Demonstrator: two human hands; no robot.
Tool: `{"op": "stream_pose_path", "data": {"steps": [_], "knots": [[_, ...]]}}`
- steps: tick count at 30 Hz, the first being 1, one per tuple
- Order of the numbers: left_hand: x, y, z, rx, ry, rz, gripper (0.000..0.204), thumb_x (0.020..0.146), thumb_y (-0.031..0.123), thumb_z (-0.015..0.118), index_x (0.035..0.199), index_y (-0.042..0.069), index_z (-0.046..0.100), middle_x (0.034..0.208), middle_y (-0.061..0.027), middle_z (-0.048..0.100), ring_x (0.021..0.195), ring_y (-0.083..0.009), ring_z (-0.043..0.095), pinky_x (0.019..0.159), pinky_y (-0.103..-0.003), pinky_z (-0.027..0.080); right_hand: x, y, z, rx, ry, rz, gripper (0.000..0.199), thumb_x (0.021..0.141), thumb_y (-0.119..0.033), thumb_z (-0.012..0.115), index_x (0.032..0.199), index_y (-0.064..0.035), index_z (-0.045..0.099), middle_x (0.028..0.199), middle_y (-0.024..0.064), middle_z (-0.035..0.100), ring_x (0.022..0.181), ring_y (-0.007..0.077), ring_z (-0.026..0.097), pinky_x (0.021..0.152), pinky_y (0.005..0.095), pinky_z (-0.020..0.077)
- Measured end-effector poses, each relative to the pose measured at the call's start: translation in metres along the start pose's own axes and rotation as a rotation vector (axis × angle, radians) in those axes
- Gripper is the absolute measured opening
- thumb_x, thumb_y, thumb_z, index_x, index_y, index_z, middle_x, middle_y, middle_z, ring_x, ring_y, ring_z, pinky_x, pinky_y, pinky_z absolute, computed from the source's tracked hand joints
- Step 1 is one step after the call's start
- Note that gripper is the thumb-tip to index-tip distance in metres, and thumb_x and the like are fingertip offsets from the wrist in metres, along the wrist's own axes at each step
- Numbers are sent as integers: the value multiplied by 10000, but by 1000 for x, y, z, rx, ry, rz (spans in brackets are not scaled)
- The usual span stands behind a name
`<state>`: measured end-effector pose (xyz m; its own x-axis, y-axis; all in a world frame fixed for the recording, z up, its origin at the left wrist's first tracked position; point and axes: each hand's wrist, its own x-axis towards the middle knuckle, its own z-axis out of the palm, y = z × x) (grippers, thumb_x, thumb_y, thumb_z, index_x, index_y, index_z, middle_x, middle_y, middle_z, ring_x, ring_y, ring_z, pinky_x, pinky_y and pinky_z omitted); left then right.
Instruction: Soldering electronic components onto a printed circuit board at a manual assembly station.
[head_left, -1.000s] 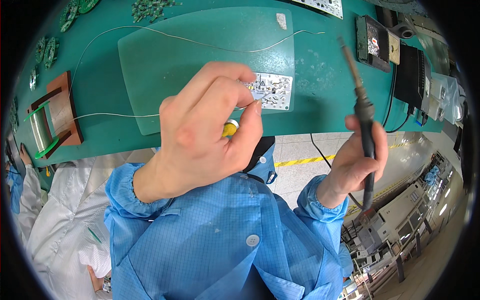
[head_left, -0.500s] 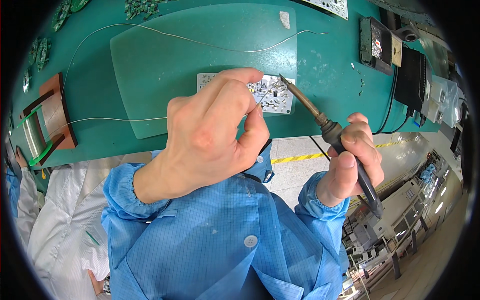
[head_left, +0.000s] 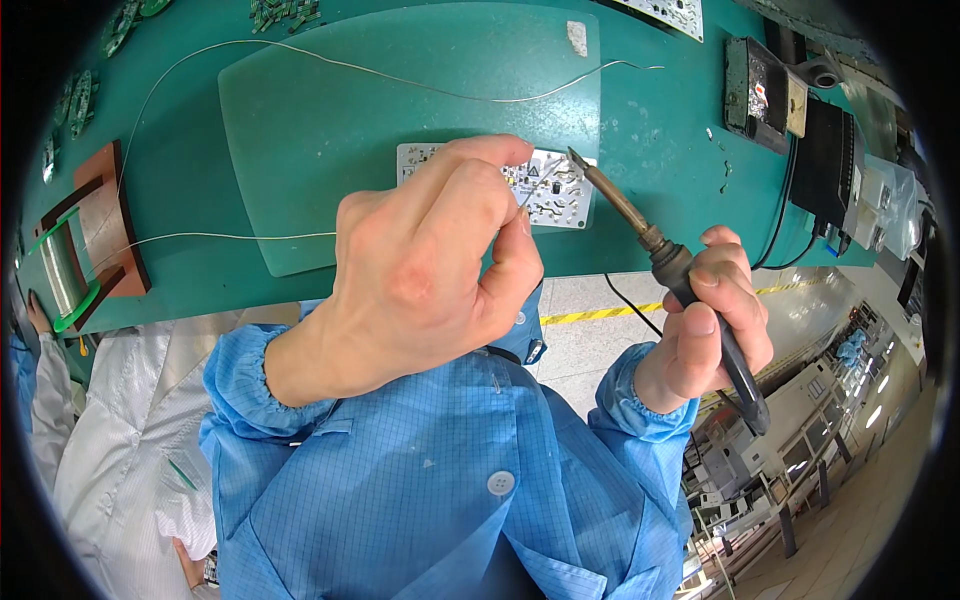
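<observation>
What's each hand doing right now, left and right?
Left hand: closed, pinching a thin solder wire over the circuit board.
Right hand: closed around the soldering iron.

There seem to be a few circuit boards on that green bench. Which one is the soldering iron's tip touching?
The white circuit board on the translucent mat, under the left hand. The other boards lie along the bench's far edge, untouched.

A circuit board [head_left: 545, 190] lies on a mat [head_left: 300, 130] on the bench [head_left: 660, 110]. The left hand [head_left: 430, 265] covers its left part; the soldering iron [head_left: 640, 235] comes in from the right. A wire spool [head_left: 65, 275] sits far left.
</observation>
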<state>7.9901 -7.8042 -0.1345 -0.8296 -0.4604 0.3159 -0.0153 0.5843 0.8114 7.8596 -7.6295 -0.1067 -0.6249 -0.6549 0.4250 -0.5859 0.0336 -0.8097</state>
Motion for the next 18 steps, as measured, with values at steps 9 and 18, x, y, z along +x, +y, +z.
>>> {"op": "stream_pose_path", "data": {"steps": [9, 18], "knots": [[0, -1, 1, 7, -10, 11, 159, 682, -56, 628, 718, 13, 489, 921, -179, 662, 543, -148, 579, 431, -240, 423, 2, 0, 0, 16, -23, 5, 222, 772, -206, 674, 804, 9, 626, 600, 82, 560, 544, 192, 486, 698, 427, 431], [3, 3, 1, 25, -10, -22, 156, 676, -66, 636, 725, 10, 509, 918, -161, 656, 559, -161, 582, 454, -244, 440, 4, 0, -2, 28, -20, 31, 222, 761, -194, 679, 815, 17, 632, 596, 80, 559, 546, 191, 491, 707, 427, 438]]}}
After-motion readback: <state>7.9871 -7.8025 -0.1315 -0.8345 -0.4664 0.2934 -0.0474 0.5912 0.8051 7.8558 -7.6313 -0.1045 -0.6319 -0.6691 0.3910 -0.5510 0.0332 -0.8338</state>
